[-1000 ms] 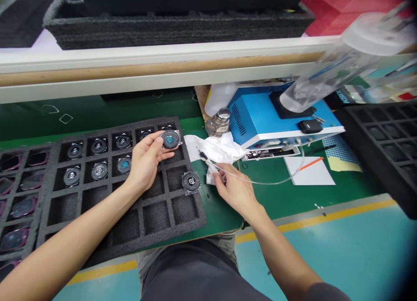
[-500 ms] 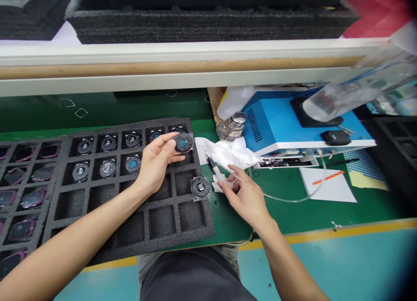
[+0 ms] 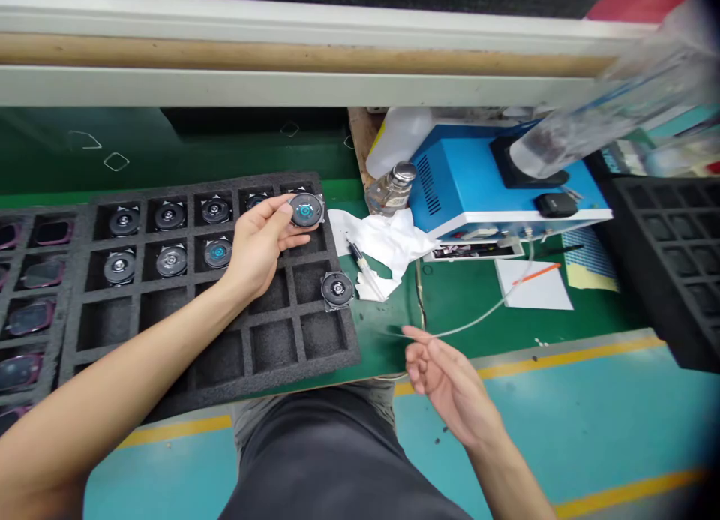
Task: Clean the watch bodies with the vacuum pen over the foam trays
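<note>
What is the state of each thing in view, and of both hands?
Left hand: holding a speaker driver, teal centre up, above the foam tray
Right hand: open, empty, beyond the bench edge
Other speaker driver: lying on the tray rim, outside the pockets
Foam tray: upper pockets hold speaker drivers, lower pockets empty
Syringe: lying down, by the white cloth
Glass bottle: upright, metal cap on

foam tray (image 3: 246,353): matt, rough | wipe (image 3: 382,242): white cloth | blue case (image 3: 444,197): glossy, probably metal

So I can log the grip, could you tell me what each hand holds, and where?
Left hand grips a round speaker by its rim; right hand holds nothing.
</note>
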### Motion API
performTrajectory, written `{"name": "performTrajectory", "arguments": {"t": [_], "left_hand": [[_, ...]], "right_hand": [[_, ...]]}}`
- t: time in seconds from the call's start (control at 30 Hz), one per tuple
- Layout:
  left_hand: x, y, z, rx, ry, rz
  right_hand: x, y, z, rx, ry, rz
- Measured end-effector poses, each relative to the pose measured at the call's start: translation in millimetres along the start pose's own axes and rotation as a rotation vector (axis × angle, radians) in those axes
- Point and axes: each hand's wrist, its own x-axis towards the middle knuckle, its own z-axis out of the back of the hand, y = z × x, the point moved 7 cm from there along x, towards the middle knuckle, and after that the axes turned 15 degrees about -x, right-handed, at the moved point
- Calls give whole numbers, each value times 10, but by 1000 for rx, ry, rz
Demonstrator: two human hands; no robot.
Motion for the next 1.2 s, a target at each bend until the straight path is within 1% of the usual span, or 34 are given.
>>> {"name": "performTrajectory", "arguments": {"t": [0.07,0.1,0.13,0.17,0.2,0.23,0.27,0.3,0.33,0.37,0.4,0.43,0.47,0.5,0.57,0.63,0.73,0.8,0.87,0.93,1.0,1.03,1.1,1.2], "left_hand": [[4,2,-4,0,-5,4],[6,3,-6,0,-7,6],[8,4,-8,-1,-7,9],[10,3,-9,-3,-7,9],[11,1,-10,-5,-6,8],[13,-2,-9,-8,-5,6],[13,-8,-8,-10,-4,1],[13,-14,-5,-14,-4,-4],[13,-21,0,-17,-5,-7],[11,-26,5,-19,-9,-7],[10,-27,11,-19,-13,-1],[8,-25,15,-15,-17,8],[5,-21,15,-7,-18,19],[3,-17,11,4,-15,28],[-2,-11,-1,29,-6,39],[-6,-6,-11,52,0,47],[-10,10,-12,76,6,65],[-11,19,-6,83,10,70],[-10,26,3,84,15,67],[-8,34,9,86,24,64],[-6,40,12,95,37,61],[-7,43,11,102,45,62],[-10,46,7,120,60,62],[-22,45,-9,143,80,67]], "right_hand": [[-165,-28,72,-222,128,-97],[-233,10,111,-364,193,-118],[-270,97,147,-505,228,-95],[-264,239,172,-633,214,-21],[-219,423,171,-742,151,99],[-149,638,145,-827,33,254],[-67,844,87,-901,-112,410],[34,988,-35,-999,-206,530],[156,1074,-186,-1137,-276,610],[304,1088,-353,-1305,-286,627],[446,1064,-494,-1441,-271,613],[561,1024,-592,-1540,-252,587],[639,982,-643,-1602,-235,557],[675,956,-651,-1621,-231,541],[643,984,-584,-1575,-264,571],[546,1116,-484,-1459,-329,666],[468,1409,-423,-1175,-435,833],[529,1578,-493,-958,-463,931],[646,1700,-649,-786,-435,1032],[763,1788,-815,-639,-355,1104],[816,1882,-903,-463,-274,1141],[805,1942,-911,-370,-249,1156],[713,2093,-875,-213,-238,1195],[521,2314,-838,-81,-219,1223]]}}
